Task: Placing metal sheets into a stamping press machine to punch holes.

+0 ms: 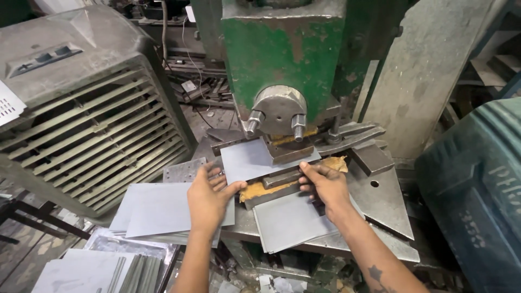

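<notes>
Grey louvred cooler (81, 108) left; dark blue drum, perhaps plastic (477, 195), right.

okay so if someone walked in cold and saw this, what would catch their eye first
Probably the big green press at top centre, with a grey metal sheet under its head. The left hand grips that sheet's near edge; the right hand presses on the die block. At left stands a dusty louvered cooler.

Dim, even workshop light, soft shadows under the hands, sharp centre, wide-angle stretching at the edges.
</notes>
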